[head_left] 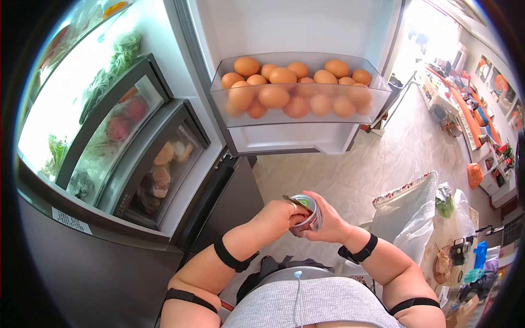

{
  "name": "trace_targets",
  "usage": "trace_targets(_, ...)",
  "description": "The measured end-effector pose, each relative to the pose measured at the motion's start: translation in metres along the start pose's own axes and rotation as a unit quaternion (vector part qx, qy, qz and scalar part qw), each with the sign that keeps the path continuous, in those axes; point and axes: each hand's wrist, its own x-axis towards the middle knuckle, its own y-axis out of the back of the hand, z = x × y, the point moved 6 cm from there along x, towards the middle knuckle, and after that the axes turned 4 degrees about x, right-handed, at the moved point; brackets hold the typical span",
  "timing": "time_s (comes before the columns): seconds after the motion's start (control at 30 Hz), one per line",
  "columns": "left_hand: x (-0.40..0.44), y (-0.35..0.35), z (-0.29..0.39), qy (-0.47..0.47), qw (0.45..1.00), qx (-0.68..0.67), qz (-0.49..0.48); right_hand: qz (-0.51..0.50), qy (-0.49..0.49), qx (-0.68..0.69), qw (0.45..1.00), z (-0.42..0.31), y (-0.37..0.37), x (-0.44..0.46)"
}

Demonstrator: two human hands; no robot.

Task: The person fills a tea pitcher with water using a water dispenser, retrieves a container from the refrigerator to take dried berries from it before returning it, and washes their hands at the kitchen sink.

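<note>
In front of my torso, my right hand [329, 220] is wrapped round the side of a small round container [314, 223], which looks like a cup or tin with a pale rim. A patch of green shows near its top. My left hand [280, 217] meets it from the other side, fingers bent and closed at the container's mouth. A thin dark edge [290, 200], perhaps a lid, sticks out above the left fingers. What the left fingertips hold is hidden.
The fridge door stands open ahead, its clear bin [301, 106] full of brown eggs [273, 97]. Leftward are fridge drawers [158, 169] with bagged food and a lower grey door [224, 202]. A plastic-covered chair [402, 218] and a cluttered table [443, 273] stand right.
</note>
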Motion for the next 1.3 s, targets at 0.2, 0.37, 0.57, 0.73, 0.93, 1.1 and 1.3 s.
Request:
trace_targets(0.2, 0.002, 0.005, -0.014, 0.068, 0.994, -0.078, 0.030, -0.008, -0.054, 0.066, 0.996, 0.005, 0.000, -0.001)
trace_targets(0.37, 0.005, -0.004, -0.037, 0.105, 0.980, -0.167, -0.001, -0.016, -0.048, 0.057, 0.997, 0.011, -0.003, -0.003)
trace_targets(0.57, 0.001, -0.001, -0.036, 0.127, 0.955, -0.267, -0.021, -0.019, -0.041, 0.043, 0.998, 0.008, -0.003, -0.003)
trace_targets(0.73, -0.002, -0.001, -0.047, 0.156, 0.905, -0.394, -0.035, -0.013, -0.034, 0.047, 0.998, 0.011, -0.001, -0.004)
trace_targets(0.93, -0.005, -0.006, -0.067, 0.147, 0.778, -0.611, -0.017, -0.001, -0.033, 0.068, 0.997, 0.015, -0.001, -0.005)
trace_targets(1.1, -0.003, -0.008, -0.070, 0.150, 0.708, -0.690, 0.013, -0.008, -0.041, 0.069, 0.997, 0.016, -0.002, -0.003)
trace_targets(1.3, -0.002, -0.006, -0.069, 0.152, 0.726, -0.670, 0.025, 0.003, -0.037, 0.075, 0.996, 0.020, -0.002, -0.002)
